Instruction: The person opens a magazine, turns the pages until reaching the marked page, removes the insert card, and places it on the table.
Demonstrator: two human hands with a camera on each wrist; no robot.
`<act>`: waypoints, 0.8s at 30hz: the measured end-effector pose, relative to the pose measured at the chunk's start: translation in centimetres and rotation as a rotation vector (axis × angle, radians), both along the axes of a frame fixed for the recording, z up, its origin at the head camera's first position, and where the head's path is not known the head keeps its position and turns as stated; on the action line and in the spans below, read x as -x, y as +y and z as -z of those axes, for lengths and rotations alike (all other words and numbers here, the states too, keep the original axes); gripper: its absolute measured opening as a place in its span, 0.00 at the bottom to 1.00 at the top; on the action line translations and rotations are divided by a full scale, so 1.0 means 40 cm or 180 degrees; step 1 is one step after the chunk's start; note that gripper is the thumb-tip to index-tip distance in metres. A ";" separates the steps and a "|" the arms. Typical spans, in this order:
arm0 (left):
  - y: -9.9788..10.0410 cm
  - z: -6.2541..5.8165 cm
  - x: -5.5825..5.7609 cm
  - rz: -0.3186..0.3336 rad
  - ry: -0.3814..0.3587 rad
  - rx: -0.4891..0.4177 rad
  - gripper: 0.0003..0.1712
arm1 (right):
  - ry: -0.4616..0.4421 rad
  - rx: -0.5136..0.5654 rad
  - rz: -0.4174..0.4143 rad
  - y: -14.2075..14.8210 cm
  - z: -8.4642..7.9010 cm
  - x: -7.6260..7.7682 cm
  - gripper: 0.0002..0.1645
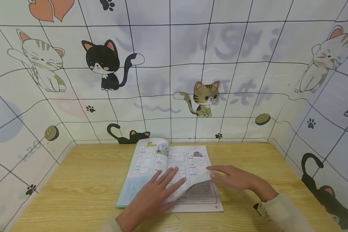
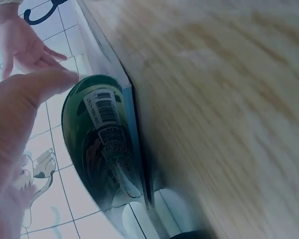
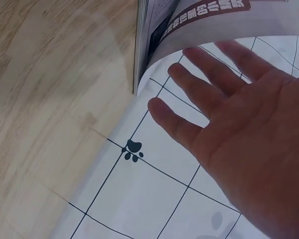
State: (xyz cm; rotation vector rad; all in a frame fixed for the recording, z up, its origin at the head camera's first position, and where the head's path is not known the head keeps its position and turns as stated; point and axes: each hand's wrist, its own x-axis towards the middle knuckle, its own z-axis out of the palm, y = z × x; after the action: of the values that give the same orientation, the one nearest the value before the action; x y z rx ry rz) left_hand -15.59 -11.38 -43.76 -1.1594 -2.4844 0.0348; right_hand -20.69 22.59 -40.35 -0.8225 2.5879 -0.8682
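Observation:
An open book with printed pages lies on the wooden table. My left hand rests on it near the middle fold, fingers spread and straight. In the left wrist view, the left thumb is beside the curved green cover, which carries a barcode label. At the right edge of the book, my right hand holds a page by its lower corner, raised and bent back from the sheet beneath. In the right wrist view, fingertips meet the curled page edge; the right thumb is hidden there.
Bare wood of the table extends left and right of the book. White grid-patterned sheeting with cartoon cats encloses the table at the back and on both sides.

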 end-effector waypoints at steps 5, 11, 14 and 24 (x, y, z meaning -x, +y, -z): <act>0.010 -0.006 -0.008 0.0318 0.0322 0.0244 0.46 | -0.0018 0.0033 0.0305 0.003 0.005 0.005 0.36; 0.018 -0.004 -0.018 0.0314 0.0485 0.0712 0.33 | 0.0179 -0.0389 0.0267 0.001 0.047 0.012 0.49; 0.018 0.003 -0.018 0.0294 0.0681 0.0913 0.22 | 0.0286 -0.0644 0.0048 -0.013 0.062 0.007 0.59; 0.013 -0.004 -0.020 0.0075 0.0456 0.0963 0.09 | 0.0221 -0.0742 -0.0261 -0.034 0.073 -0.010 0.61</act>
State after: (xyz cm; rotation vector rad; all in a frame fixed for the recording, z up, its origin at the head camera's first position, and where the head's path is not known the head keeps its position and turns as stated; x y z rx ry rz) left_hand -14.77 -10.85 -43.61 -1.2544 -2.3935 0.4848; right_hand -20.27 21.23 -43.28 -0.8965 2.6288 -0.5108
